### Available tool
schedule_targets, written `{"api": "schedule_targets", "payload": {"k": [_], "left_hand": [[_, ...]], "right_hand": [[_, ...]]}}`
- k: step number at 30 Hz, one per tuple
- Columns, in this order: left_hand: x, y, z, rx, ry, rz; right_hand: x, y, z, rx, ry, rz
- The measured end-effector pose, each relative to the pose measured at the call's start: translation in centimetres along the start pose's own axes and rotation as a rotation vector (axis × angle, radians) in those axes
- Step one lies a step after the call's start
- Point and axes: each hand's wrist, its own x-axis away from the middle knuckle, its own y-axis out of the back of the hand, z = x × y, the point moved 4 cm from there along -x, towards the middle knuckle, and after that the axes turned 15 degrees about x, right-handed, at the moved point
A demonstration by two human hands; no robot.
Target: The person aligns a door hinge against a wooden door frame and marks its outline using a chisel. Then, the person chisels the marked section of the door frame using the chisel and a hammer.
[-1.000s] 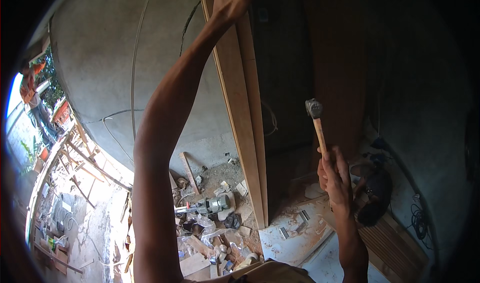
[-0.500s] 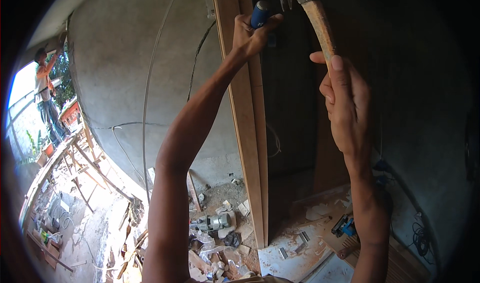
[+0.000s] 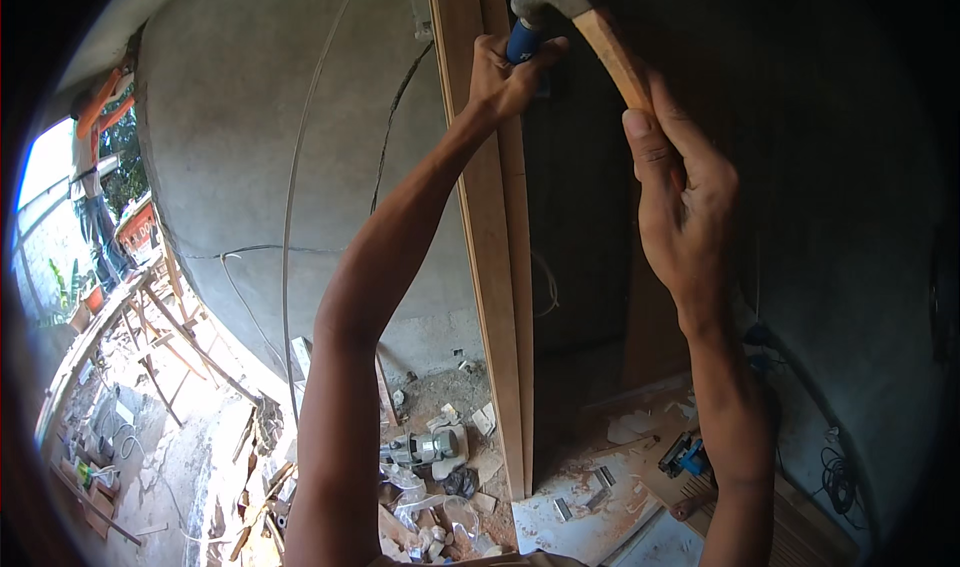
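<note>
My left hand (image 3: 503, 85) is raised to the wooden door frame (image 3: 492, 257) and closed around the blue handle of a chisel (image 3: 522, 43). The chisel's blade is hidden behind the hand. In my right hand (image 3: 690, 192) is a claw hammer (image 3: 612, 57), its wooden handle gripped near the lower end. The hammer's striking face meets the metal-capped end of the chisel handle, or nearly so. Its claw points up and to the right, slightly blurred.
A grey power tool (image 3: 425, 448) lies among rubble left of the frame's foot. A blue power tool (image 3: 686, 457) rests on dusty boards at right. Cables hang along the grey wall (image 3: 230, 137). Far left, a person (image 3: 92, 177) stands on a plank scaffold (image 3: 100, 317), arms raised.
The hammer has swung left and down from above the right side, bringing its head to the chisel's end. My left hand stays almost in place. The far person's raised arms have shifted.
</note>
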Motion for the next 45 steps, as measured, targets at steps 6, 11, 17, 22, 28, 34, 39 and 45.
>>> {"api": "schedule_targets", "payload": {"k": [6, 11, 17, 22, 28, 34, 39, 45], "left_hand": [[0.1, 0.6, -0.7, -0.012, 0.044, -0.014], [0.1, -0.5, -0.2, 0.012, -0.010, 0.019], [-0.1, 0.9, -0.5, -0.051, 0.096, 0.033], [-0.4, 0.3, -1.5, -0.097, 0.242, 0.151], [-0.3, 0.8, -1.6, -0.250, 0.174, 0.123], [-4.0, 2.6, -3.4, 0.337, -0.017, -0.028], [-2.4, 0.3, -2.1, 0.120, 0.250, -0.013], [-2.3, 0.9, -1.0, 0.037, 0.257, -0.050]], "right_hand": [[-1.5, 3.9, 0.5, -0.278, 0.025, -0.037], [-0.9, 0.9, -0.6, 0.167, -0.012, 0.053], [-0.7, 5.1, 1.2, 0.018, 0.040, -0.215], [2.1, 9.0, -0.4, -0.054, -0.111, -0.187], [5.4, 10.8, -3.1, 0.021, -0.328, -0.090], [7.8, 11.6, -4.7, -0.002, -0.472, -0.122], [9.0, 11.6, -5.4, -0.009, -0.550, -0.121], [9.9, 12.3, -5.2, 0.005, -0.578, -0.096]]}}
